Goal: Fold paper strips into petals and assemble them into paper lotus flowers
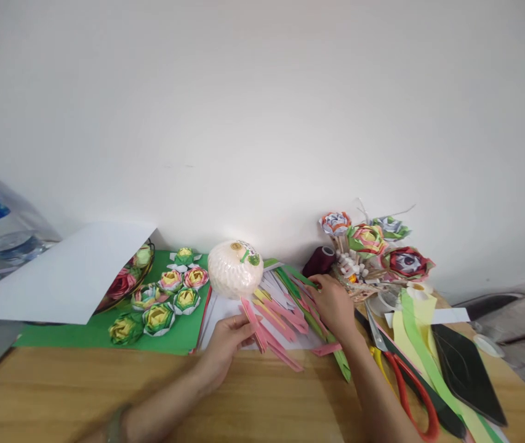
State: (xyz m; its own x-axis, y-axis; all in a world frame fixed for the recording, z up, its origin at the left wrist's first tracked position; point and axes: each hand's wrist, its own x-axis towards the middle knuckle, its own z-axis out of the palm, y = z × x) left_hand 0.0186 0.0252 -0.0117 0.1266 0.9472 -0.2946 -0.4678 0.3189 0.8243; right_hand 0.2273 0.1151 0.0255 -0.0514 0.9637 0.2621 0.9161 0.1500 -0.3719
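Note:
My left hand (226,346) is closed on pink folded paper strips (255,325), pinched between thumb and fingers above the table's front part. To its right, my right hand (335,306) has its fingers curled down at the green folded paper strips (295,289); what lies between the fingertips is hidden. More pink and yellow folded strips (276,314) are spread between the two hands on white paper (216,317). Behind my left hand sits a round, cream-white wrapped ball (234,271) with a label on top.
Several folded paper flowers (159,318) lie on a green sheet (77,335) at left, beside a tilted white sheet (68,271). At right are a paper flower bouquet (368,240), a dark thread spool (320,261), red-handled scissors (403,381) and a black phone-like slab (468,372).

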